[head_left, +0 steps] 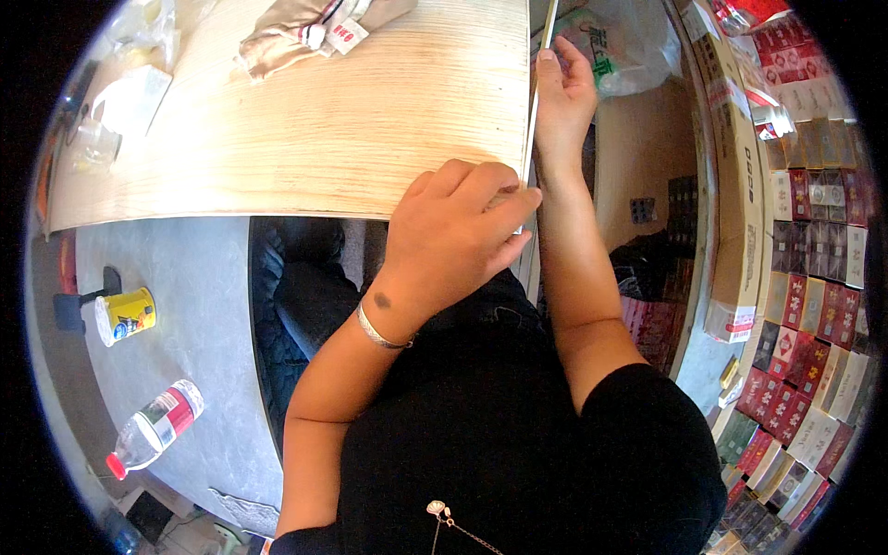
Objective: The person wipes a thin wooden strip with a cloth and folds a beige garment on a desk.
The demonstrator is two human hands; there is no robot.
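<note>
A wood-grain panel (291, 146) lies before me, its near right corner under my left hand (447, 229). The fingers of that hand bend over the corner, with the thumb side at the edge; a small pale piece shows between them, too hidden to name. Farther up the right edge, my right hand (565, 97) has its thumb against a thin pale strip (551, 24) running along that edge, its fingers curled behind. A beige cloth (284, 41) with a white tag bearing red writing lies on the panel's far part.
Left, a grey surface (201, 333) bears a yellow tub (126, 316) and a plastic bottle (158, 427) with a red cap. A white box (135, 100) is on the panel. Right are a long cardboard carton (735, 208), a plastic bag (624, 52) and rows of small packs (808, 243).
</note>
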